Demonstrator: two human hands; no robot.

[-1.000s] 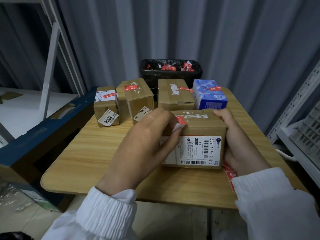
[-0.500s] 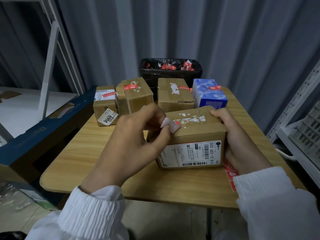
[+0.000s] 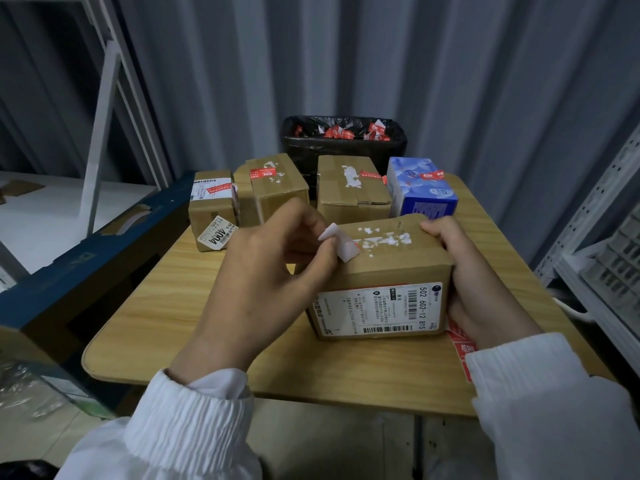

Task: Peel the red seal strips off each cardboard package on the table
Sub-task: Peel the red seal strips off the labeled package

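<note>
A cardboard package (image 3: 388, 271) with a white shipping label on its front stands near the middle of the wooden table (image 3: 166, 306). My left hand (image 3: 263, 282) pinches a seal strip (image 3: 341, 242) at the package's top left corner; the strip is lifted, white underside up, its lower end still on the cardboard. White paper remnants run along the package's top. My right hand (image 3: 485, 285) grips the package's right side. Behind stand three cardboard packages (image 3: 211, 206) (image 3: 277, 188) (image 3: 349, 192) and a blue box (image 3: 420, 192), each bearing a red strip.
A black-lined bin (image 3: 343, 143) holding several peeled red strips sits behind the table. A red strip (image 3: 462, 348) lies on the table under my right wrist. A blue-edged carton (image 3: 86, 258) stands to the left, white metal shelving (image 3: 606, 237) to the right.
The package has tilted back so its top faces me more. My left hand has pulled the strip up from the front edge, turning its white underside upward.
</note>
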